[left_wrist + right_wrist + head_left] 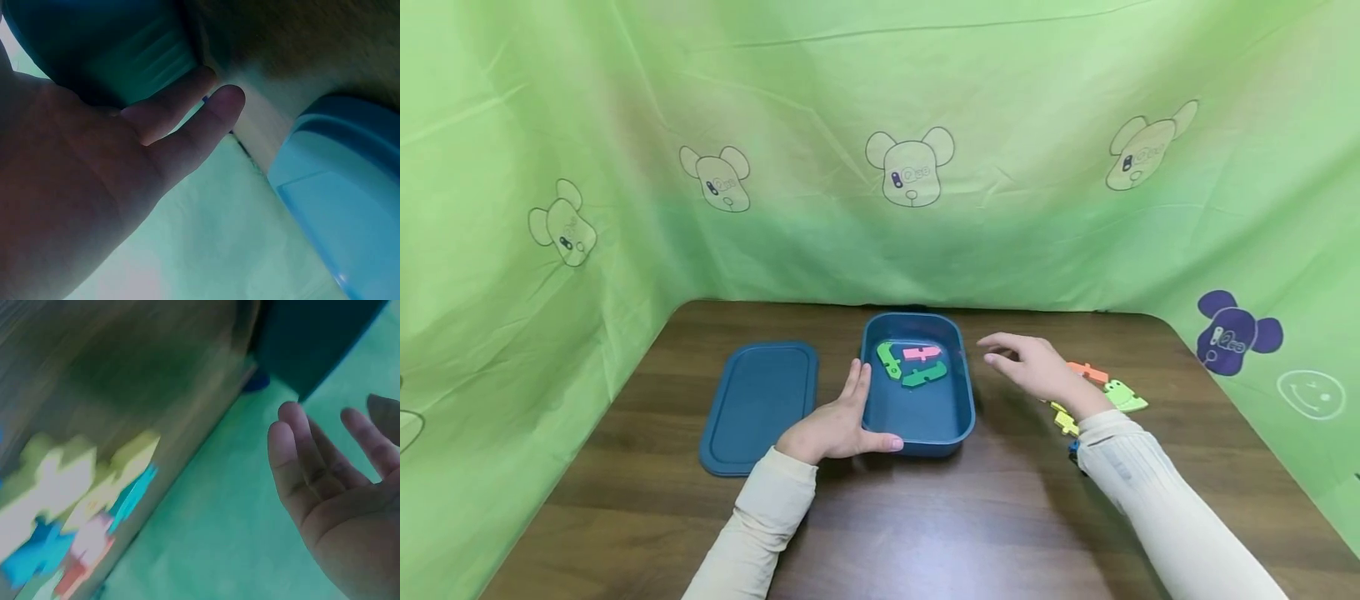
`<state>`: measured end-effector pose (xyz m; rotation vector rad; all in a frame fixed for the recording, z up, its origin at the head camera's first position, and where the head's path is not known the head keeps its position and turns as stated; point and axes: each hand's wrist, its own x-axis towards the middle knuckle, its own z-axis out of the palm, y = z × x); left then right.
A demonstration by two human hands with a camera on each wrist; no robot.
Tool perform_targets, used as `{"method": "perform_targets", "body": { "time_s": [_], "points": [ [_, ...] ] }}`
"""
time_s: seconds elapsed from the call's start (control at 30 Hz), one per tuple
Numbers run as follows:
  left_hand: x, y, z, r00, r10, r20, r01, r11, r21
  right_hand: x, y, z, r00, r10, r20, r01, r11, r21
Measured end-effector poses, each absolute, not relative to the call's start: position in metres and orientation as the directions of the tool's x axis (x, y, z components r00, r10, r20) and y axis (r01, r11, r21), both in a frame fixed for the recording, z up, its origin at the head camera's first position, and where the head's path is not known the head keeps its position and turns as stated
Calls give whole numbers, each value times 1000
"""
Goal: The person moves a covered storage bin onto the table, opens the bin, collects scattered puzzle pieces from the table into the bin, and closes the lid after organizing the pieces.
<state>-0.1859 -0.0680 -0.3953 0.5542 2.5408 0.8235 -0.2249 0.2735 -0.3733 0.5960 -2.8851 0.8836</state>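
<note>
A blue rectangular box (917,421) stands uncovered on the table. Inside lie a light green puzzle piece (888,361), a pink one (921,353) and a dark green one (924,375). My left hand (838,427) rests against the box's left wall, fingers straight, its thumb across the near left corner. Just right of the box, my right hand (1033,367) hovers with loosely bent fingers and nothing in them. Under and beyond that forearm are more pieces: an orange one (1088,372), a green frog-faced one (1124,397) and a yellow one (1066,422). The arm partly hides this group.
The box's blue lid (760,408) lies flat on the table, left of the box. Green cloth (820,250) with printed bear heads hangs behind and beside the brown wooden table (925,525).
</note>
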Motion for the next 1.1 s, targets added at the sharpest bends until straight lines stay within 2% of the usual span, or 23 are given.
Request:
{"method": "perform_targets", "body": {
  "time_s": [0.1,0.27,0.37,0.57,0.73,0.83,1.1],
  "points": [
    [-186,-69,-396,-837,480,-261,236,749,619,-221,294,-373,-932,-323,168,-362,785,-503],
    [-186,-71,-397,-835,479,-269,231,750,619,-213,330,-376,-967,-251,34,-226,797,-560],
    [-185,-72,-398,-834,482,-269,231,748,622,-211,349,-382,-974,-224,15,-195,812,-550],
    [-185,-72,-398,-836,488,-253,244,742,624,-215,375,-397,-965,-251,76,-261,880,-396],
    [-186,-71,-399,-835,491,-248,250,741,623,-216,385,-408,-946,-315,80,-325,908,-263],
    [-186,-70,-398,-835,491,-247,253,742,621,-213,385,-410,-948,-309,71,-317,925,-209],
    [-185,-68,-397,-835,495,-241,260,740,620,-210,388,-414,-968,-250,23,-250,952,-175]
  ]
}}
